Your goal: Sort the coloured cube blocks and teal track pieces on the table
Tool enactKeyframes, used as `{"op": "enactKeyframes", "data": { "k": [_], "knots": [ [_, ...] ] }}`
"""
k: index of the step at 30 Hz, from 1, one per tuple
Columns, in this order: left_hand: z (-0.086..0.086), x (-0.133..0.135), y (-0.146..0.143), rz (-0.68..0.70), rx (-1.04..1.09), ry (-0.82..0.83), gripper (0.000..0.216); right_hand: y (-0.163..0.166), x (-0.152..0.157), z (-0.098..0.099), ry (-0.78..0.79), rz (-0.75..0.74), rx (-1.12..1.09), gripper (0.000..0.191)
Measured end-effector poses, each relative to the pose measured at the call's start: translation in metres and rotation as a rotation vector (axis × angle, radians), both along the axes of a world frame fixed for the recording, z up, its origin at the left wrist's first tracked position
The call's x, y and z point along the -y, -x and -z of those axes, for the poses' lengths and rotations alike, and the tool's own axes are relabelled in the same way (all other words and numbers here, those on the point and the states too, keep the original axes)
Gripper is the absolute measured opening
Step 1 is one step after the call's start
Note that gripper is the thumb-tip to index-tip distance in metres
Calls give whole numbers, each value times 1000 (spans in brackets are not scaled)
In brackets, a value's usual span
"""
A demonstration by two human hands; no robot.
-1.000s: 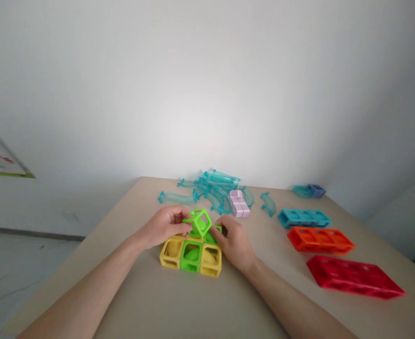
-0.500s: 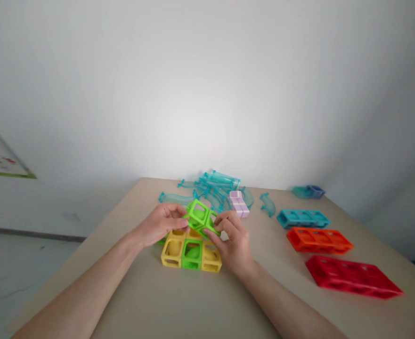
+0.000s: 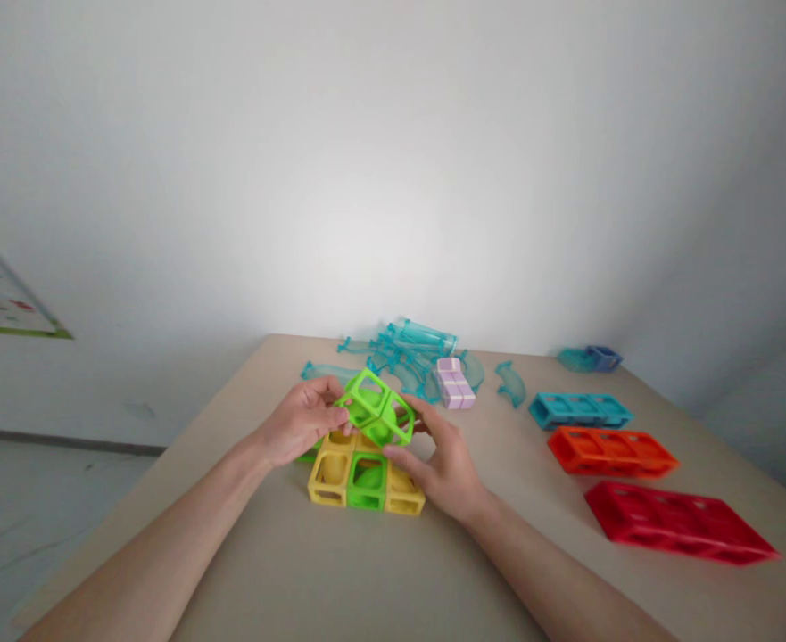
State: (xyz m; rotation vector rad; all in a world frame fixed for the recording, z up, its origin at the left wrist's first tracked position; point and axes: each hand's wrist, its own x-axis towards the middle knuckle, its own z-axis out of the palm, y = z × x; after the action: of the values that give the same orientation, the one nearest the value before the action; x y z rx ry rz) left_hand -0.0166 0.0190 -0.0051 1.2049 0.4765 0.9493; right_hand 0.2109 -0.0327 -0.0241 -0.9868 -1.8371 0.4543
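Both hands hold a bright green piece made of two joined open cubes (image 3: pixel 376 408), lifted and tilted above the table. My left hand (image 3: pixel 299 423) pinches its left end with closed fingers. My right hand (image 3: pixel 442 455) curls around its right end from below. Directly beneath stands a low block of open cubes: a yellow cube (image 3: pixel 327 477), a green cube (image 3: pixel 367 482) and another yellow cube (image 3: pixel 407 495) in the front row. More yellow shows behind them, partly hidden by the held piece.
On the beige table (image 3: pixel 339 580) a pile of clear teal track pieces (image 3: pixel 406 361) lies at the back with a pale pink block (image 3: pixel 454 384). To the right lie a teal frame (image 3: pixel 580 411), an orange frame (image 3: pixel 610 451), a red frame (image 3: pixel 680 522) and a small blue piece (image 3: pixel 603 358).
The green two-cube piece has come up off the yellow and green block and tipped over. My right hand shifted from resting beside the block to gripping the piece's right end.
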Motion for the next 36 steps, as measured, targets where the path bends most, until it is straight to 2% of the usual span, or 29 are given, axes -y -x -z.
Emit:
{"op": "enactKeyframes", "data": {
  "k": [3, 8, 12, 15, 16, 19, 22, 24, 27, 29, 33, 36],
  "knots": [
    [-1, 3, -3, -66, -75, -32, 26, -2, 1, 0, -52, 74, 58, 54],
    [1, 2, -4, -44, -122, -76, 22, -2, 5, -7, -192, 132, 168, 46],
    [1, 1, -4, -67, -124, -56, 21, 0, 5, -7, -222, 148, 178, 45],
    [-1, 2, -4, -52, -111, -61, 21, -1, 3, -4, -194, 204, 133, 45],
    [-2, 2, -4, -62, -105, -80, 27, -2, 1, -3, -174, 241, 99, 45],
    [-7, 1, 1, -211, -179, -208, 46, -10, -7, 0, -81, 355, 12, 46],
    [-9, -3, 7, -375, -430, -351, 33, -20, -14, 2, 46, 424, 69, 46],
    [-7, -5, 10, -360, -607, -409, 29, -25, -17, 3, 139, 457, 161, 45],
    [-1, -7, 10, -230, -774, -504, 25, -27, -18, 5, 227, 477, 272, 41],
    [4, -9, 10, -234, -807, -541, 23, -27, -17, 6, 207, 470, 307, 40],
    [13, -18, 10, -448, -837, -479, 34, -26, -14, 8, 71, 440, 341, 42],
    [18, -22, 11, -541, -869, -418, 41, -25, -15, 9, 44, 355, 344, 45]
  ]
}}
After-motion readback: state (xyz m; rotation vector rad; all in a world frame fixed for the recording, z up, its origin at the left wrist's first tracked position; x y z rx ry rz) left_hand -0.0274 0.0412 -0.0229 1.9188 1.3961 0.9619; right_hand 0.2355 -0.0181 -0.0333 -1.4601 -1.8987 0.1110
